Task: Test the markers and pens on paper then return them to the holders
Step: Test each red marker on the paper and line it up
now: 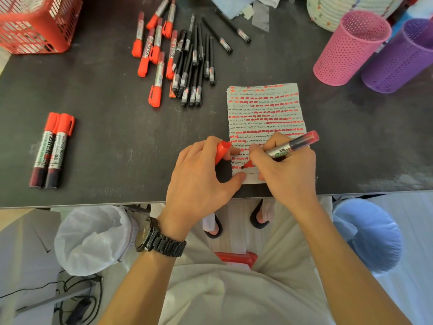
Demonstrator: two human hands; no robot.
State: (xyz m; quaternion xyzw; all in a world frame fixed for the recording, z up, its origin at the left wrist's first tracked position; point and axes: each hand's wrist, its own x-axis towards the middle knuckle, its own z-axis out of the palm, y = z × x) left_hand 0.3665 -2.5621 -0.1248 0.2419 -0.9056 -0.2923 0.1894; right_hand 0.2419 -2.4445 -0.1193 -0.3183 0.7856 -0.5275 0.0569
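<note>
My right hand (284, 170) grips an uncapped red marker (291, 146), its tip pressed on the lower left of the paper (264, 109), which is covered in rows of red and black marks. My left hand (201, 177) pins the paper's bottom left corner with the thumb and holds the marker's red cap (221, 151) between its fingers. Two capped red markers (50, 150) lie side by side at the left. Several red markers (154, 50) and black pens (192, 66) lie loose at the middle back. A pink holder (349, 48) and a purple holder (398, 57) stand at the back right.
A red mesh basket (35, 24) sits at the back left corner. A white woven basket (328, 8) and crumpled tissue are behind the holders. The dark table's (105, 113) front edge runs just below my hands. A bag-lined bin (93, 238) stands on the floor at the left.
</note>
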